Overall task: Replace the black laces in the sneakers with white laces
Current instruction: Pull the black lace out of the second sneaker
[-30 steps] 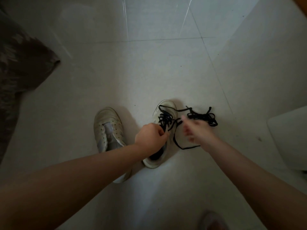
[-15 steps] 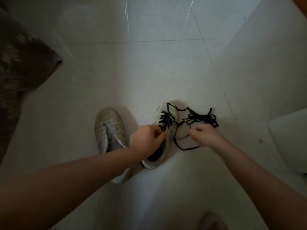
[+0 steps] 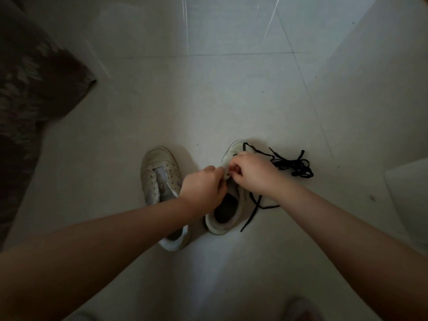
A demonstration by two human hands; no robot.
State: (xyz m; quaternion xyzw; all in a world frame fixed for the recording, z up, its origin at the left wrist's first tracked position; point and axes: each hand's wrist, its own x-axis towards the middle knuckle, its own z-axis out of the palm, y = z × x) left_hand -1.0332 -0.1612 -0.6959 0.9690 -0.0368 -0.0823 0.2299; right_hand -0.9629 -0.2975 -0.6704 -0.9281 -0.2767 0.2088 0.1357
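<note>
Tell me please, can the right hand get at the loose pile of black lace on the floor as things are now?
Probably yes. The pile of black lace lies on bare floor just beyond the right hand, with nothing between them. But that hand is busy at the right sneaker and would need to let go first.

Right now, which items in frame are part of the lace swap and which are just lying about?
In the job:
right sneaker, under both hands
left sneaker, already unlaced
black laces, loose on the floor beside the right sneaker
left hand
right hand

Lying about:
patterned fabric
white object at right edge
</note>
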